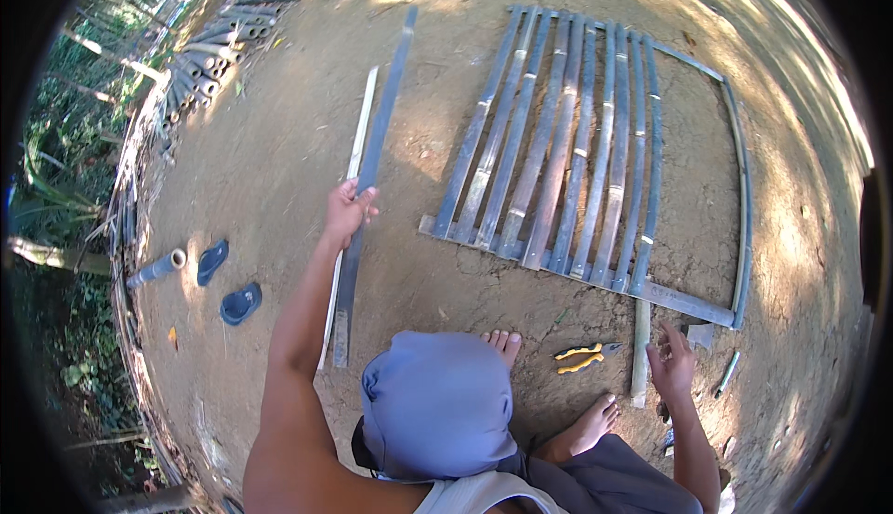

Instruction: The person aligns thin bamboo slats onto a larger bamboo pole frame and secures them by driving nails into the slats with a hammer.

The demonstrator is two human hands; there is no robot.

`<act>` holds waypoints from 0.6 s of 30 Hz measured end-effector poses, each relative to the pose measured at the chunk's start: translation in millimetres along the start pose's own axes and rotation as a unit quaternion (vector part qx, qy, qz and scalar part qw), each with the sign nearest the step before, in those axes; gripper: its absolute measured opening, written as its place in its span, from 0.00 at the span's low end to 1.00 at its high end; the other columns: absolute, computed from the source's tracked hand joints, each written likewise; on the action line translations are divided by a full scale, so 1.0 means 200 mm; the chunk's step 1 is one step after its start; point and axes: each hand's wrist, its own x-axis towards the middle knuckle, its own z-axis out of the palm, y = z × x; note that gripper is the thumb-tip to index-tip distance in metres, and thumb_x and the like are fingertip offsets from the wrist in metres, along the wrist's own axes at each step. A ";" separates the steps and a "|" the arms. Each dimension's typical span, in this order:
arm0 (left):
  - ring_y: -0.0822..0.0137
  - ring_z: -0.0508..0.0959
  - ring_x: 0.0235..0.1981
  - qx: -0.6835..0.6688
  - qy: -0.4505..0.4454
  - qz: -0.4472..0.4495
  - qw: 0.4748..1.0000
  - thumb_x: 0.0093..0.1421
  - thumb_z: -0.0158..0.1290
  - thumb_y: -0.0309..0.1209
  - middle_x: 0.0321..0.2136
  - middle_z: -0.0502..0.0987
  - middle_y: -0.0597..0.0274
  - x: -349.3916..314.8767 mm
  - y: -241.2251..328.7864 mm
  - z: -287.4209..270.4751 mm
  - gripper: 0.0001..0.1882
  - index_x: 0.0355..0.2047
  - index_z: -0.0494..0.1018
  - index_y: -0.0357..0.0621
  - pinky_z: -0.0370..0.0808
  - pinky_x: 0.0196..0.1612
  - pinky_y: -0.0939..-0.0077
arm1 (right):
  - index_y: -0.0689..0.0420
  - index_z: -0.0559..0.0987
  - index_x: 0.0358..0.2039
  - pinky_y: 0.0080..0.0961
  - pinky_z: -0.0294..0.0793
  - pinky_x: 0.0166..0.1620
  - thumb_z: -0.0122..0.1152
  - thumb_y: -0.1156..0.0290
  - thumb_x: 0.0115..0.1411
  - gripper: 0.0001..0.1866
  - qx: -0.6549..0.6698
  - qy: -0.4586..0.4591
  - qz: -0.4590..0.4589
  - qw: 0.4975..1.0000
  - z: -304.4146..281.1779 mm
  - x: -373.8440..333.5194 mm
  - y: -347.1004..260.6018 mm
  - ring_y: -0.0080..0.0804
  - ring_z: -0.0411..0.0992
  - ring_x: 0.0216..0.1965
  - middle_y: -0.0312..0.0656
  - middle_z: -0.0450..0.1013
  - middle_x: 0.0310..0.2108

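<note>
My left hand (352,212) is closed around a long dark bamboo slat (379,133), which slants across the dirt. A thinner pale strip (361,133) runs along the slat's left side, passing by the same hand. At the lower right, my right hand (672,363) has its thumb and fingers apart, and I see nothing held in it. Just beyond its fingers lies a wide metal blade (698,334); its handle is hidden. A short bamboo piece (641,356) lies beside that hand, and yellow-handled pliers (586,357) rest farther left.
A bamboo panel (563,133) of several parallel slats on crosspieces lies ahead to the right. Dark slippers (240,303) and a bamboo tube (156,268) are at the left. Bamboo poles (206,63) are piled far left. A thin green stick (727,373) lies right of my hand.
</note>
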 end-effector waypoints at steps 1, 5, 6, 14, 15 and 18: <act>0.74 0.80 0.24 -0.035 -0.006 0.031 0.999 0.70 0.57 0.32 0.40 0.84 0.60 0.05 0.17 0.09 0.14 0.53 0.74 0.41 0.75 0.22 0.80 | 0.58 0.77 0.57 0.37 0.79 0.37 0.71 0.71 0.58 0.26 0.030 0.009 -0.009 0.999 -0.01 0.05 -0.06 0.42 0.78 0.32 0.48 0.77 0.36; 0.74 0.79 0.26 -0.170 -0.074 0.131 0.974 0.74 0.51 0.34 0.41 0.83 0.58 0.11 0.94 0.55 0.13 0.55 0.72 0.42 0.76 0.24 0.79 | 0.59 0.75 0.62 0.39 0.80 0.48 0.68 0.64 0.64 0.27 0.120 -0.047 -0.098 0.987 -0.01 0.24 -0.41 0.49 0.80 0.46 0.53 0.80 0.46; 0.74 0.79 0.27 -0.211 -0.101 0.144 0.962 0.75 0.50 0.35 0.42 0.83 0.57 0.07 1.12 0.71 0.14 0.54 0.72 0.42 0.76 0.25 0.78 | 0.59 0.73 0.64 0.39 0.79 0.51 0.66 0.61 0.66 0.29 0.129 -0.028 -0.135 0.982 0.00 0.28 -0.48 0.50 0.79 0.49 0.54 0.78 0.49; 0.70 0.77 0.25 -0.275 -0.232 0.117 0.926 0.77 0.42 0.32 0.37 0.79 0.53 -0.47 1.60 2.07 0.11 0.50 0.67 0.37 0.76 0.26 0.72 | 0.57 0.63 0.68 0.32 0.79 0.39 0.52 0.54 0.76 0.28 0.496 -0.028 0.086 0.864 -0.03 0.20 -0.49 0.30 0.77 0.36 0.44 0.78 0.43; 0.67 0.79 0.28 -0.302 -0.238 0.090 0.919 0.77 0.42 0.32 0.38 0.81 0.52 -0.46 1.54 2.19 0.10 0.49 0.67 0.37 0.79 0.29 0.70 | 0.57 0.64 0.67 0.30 0.78 0.35 0.51 0.54 0.76 0.28 0.520 -0.003 0.101 0.848 -0.01 0.19 -0.47 0.27 0.76 0.32 0.40 0.78 0.39; 0.69 0.80 0.39 -0.234 -0.326 0.060 0.914 0.77 0.45 0.38 0.48 0.79 0.57 -0.37 1.22 2.42 0.14 0.52 0.67 0.39 0.82 0.38 0.68 | 0.60 0.72 0.56 0.29 0.71 0.27 0.52 0.60 0.75 0.18 0.400 0.144 0.123 0.897 0.11 0.23 -0.26 0.24 0.72 0.22 0.34 0.72 0.23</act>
